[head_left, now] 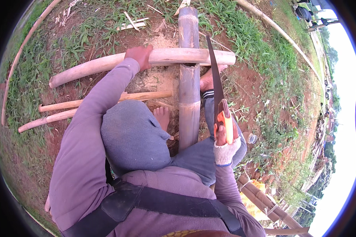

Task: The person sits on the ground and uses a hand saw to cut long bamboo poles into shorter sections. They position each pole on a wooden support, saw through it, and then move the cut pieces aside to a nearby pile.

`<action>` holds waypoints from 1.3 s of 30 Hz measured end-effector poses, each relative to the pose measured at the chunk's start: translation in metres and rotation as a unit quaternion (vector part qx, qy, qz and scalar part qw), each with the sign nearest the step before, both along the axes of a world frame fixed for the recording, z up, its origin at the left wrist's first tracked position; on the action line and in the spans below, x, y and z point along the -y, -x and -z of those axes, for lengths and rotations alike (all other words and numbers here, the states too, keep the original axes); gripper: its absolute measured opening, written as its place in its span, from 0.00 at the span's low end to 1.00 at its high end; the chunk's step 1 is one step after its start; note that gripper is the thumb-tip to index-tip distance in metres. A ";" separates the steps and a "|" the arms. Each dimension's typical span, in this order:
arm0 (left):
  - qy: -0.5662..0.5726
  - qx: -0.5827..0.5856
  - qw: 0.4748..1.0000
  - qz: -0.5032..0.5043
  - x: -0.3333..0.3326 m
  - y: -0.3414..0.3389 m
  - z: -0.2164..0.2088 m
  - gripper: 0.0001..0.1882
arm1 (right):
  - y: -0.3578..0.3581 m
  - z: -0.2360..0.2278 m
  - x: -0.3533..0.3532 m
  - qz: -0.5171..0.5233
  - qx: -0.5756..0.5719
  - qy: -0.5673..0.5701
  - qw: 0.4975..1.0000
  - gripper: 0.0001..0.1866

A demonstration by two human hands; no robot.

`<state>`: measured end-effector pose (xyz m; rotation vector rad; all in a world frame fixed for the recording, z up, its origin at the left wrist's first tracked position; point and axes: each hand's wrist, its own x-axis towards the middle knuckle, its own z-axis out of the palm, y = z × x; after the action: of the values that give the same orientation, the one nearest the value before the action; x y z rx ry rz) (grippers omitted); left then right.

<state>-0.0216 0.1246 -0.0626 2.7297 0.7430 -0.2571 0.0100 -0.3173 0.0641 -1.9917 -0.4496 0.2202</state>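
Observation:
My left hand (pixel 139 56), bare, is closed round a pale peeled pole (pixel 95 66) that lies crosswise over a thick bamboo trunk (pixel 189 89). A notch shows in the trunk just below the pole. In my right hand (pixel 227 142), which wears a white knitted glove, is the orange handle of a handsaw (pixel 214 75). Its dark blade points away from me and passes over the pole's right part. Whether the blade touches the pole I cannot tell. My bare feet rest on either side of the trunk.
Two thinner peeled poles (pixel 63 105) lie on the left. Pale sawdust (pixel 156 81) covers the soil beside the trunk. A small clear jar (pixel 250 138) stands by my right knee. Lashed bamboo poles (pixel 261 197) and a yellow sack (pixel 255 205) are at the lower right.

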 end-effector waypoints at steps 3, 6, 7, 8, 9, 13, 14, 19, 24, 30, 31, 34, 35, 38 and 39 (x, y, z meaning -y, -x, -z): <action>0.001 -0.007 1.000 0.005 0.003 -0.001 0.001 0.37 | 0.030 0.004 0.046 0.000 -0.010 0.013 1.000 0.27; 0.010 -0.010 1.000 0.008 0.009 -0.006 0.004 0.37 | -0.008 0.030 -0.004 0.026 0.053 -0.002 0.998 0.23; 0.009 -0.005 1.000 0.008 0.009 -0.010 0.001 0.37 | -0.031 0.033 -0.039 0.034 0.093 0.012 0.995 0.22; 0.001 -0.002 1.000 0.007 0.007 -0.011 -0.001 0.37 | -0.055 0.025 -0.075 0.013 0.162 0.047 0.986 0.20; -0.004 0.001 1.000 0.009 0.007 -0.013 -0.002 0.37 | -0.075 0.017 -0.101 0.005 0.161 0.033 0.986 0.19; 0.009 -0.018 1.000 -0.006 0.005 -0.007 -0.004 0.37 | -0.052 0.006 -0.087 0.000 0.079 -0.011 0.997 0.18; -0.001 -0.022 1.000 -0.008 -0.001 -0.009 -0.011 0.36 | -0.038 0.007 -0.057 -0.025 0.043 -0.014 0.999 0.19; 0.002 -0.022 1.000 0.002 0.006 -0.002 -0.011 0.33 | 0.032 0.020 0.052 -0.012 0.004 0.018 1.000 0.29; -0.002 -0.017 1.000 0.007 0.011 -0.011 -0.005 0.33 | -0.080 0.031 -0.089 0.000 0.109 0.012 0.994 0.22; -0.006 -0.019 1.000 -0.009 0.001 -0.004 -0.012 0.33 | -0.042 -0.002 -0.060 -0.046 0.145 0.020 0.988 0.21; -0.004 -0.016 1.000 -0.007 0.004 -0.002 -0.007 0.33 | -0.019 0.015 -0.011 0.002 0.034 0.000 0.999 0.24; 0.007 -0.035 0.999 -0.008 0.004 -0.002 -0.010 0.33 | 0.033 0.009 0.051 0.007 -0.020 0.011 1.000 0.28; 0.006 -0.034 0.999 -0.005 0.006 -0.004 -0.007 0.33 | 0.034 0.012 0.051 0.011 -0.020 0.007 1.000 0.29; 0.002 -0.019 1.000 0.011 0.011 -0.007 -0.005 0.33 | -0.027 0.037 -0.017 -0.002 0.066 0.017 0.998 0.25; -0.003 -0.012 1.000 0.010 0.010 -0.005 -0.004 0.33 | -0.059 0.042 -0.054 -0.013 0.170 0.061 0.984 0.22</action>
<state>-0.0162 0.1151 -0.0588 2.7457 0.7239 -0.2934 0.0694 -0.2633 0.0218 -2.1521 -0.6941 -0.0807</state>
